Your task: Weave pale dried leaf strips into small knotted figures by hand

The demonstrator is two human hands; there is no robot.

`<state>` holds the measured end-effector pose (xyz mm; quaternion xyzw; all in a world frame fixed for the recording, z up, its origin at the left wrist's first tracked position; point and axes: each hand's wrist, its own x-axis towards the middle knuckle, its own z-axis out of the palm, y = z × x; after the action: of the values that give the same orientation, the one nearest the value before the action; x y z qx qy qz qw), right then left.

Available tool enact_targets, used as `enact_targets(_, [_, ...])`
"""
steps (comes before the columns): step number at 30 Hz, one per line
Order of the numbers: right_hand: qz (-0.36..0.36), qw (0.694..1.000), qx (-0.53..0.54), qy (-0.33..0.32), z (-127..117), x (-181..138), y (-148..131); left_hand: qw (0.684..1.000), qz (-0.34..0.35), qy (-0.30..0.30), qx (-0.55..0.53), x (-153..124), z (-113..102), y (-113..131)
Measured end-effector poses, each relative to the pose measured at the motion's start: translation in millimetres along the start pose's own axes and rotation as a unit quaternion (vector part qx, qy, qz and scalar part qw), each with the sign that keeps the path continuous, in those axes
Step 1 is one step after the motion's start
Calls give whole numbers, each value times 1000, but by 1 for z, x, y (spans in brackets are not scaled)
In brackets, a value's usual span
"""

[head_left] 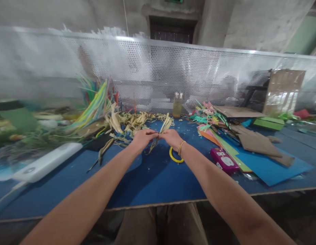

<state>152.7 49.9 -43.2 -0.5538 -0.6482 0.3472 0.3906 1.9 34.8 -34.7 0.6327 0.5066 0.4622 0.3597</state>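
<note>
Some dried husk [166,123] is pinched between the left hand [144,139] and right hand [171,137], middle hidden. It's pale above their grip, blurred below.

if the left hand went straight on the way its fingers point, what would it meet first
Most likely the right hand, or the pale dry strip held there. The left hand points across toward both; any gap is too small to judge.
</note>
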Motion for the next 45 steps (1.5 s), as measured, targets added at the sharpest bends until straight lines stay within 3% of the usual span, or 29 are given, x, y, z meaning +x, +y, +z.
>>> enact_targets(5, [-4,1000,23,-15,1,3,2,998,54,7,-14,-1,3,3])
enact_targets(9, [-2,1000,14,-19,-1,3,4,999,37,-8,-22,-3,2,7])
enact_targets(14, [-1,999,-3,-53,-11,3,5,993,16,-23,-113,-2,3,4])
enact_targets(18, [7,997,9,-77,-23,4,1,997,28,-35,-62,1,1,0])
enact_targets(27, [-60,997,30,-40,-17,1,-5,990,59,-119,48,6,-2,-11])
enact_targets(33, [-126,992,5,-28,-14,0,-4,988,52,-115,89,5,-1,-11])
enact_targets(38, [-216,976,-24,-16,-15,-1,-6,993,27,-114,28,3,1,-11])
enact_targets(45, [-259,961,-48,-83,-14,0,-2,992,-26,-112,-45,3,-1,-11])
